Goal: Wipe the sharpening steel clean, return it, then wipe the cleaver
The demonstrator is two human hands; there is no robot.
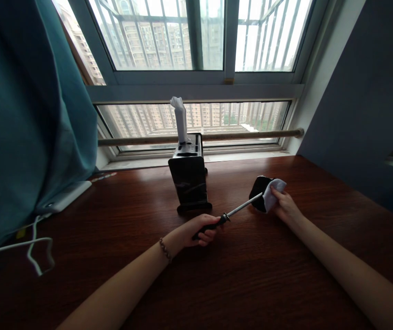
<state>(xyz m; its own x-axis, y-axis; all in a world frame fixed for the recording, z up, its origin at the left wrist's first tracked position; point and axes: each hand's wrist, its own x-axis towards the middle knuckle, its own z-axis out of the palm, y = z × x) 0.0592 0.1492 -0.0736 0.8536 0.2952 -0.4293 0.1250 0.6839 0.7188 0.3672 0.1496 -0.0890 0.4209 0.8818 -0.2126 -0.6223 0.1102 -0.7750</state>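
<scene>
My left hand (pixel 201 230) is closed around the black handle of a sharpening steel (pixel 242 207). Its thin grey rod slants up to the right, and the tip meets a cloth (pixel 272 194) that is pale on one side and black on the other. Pinched at its right edge, the cloth is in my right hand (pixel 286 207). Left of the cloth, behind my left hand, a black knife block (pixel 190 181) stands upright on the table. From the slots in its top sticks something wrapped in white (pixel 180 120).
The dark reddish wooden table (pixel 251 275) runs back to a barred window (pixel 168 41). A blue curtain (pixel 27 114) hangs at the left. Near it lie a white power strip (pixel 67 197) and a loose white cable (pixel 33 247). A wall (pixel 354 114) bounds the right side.
</scene>
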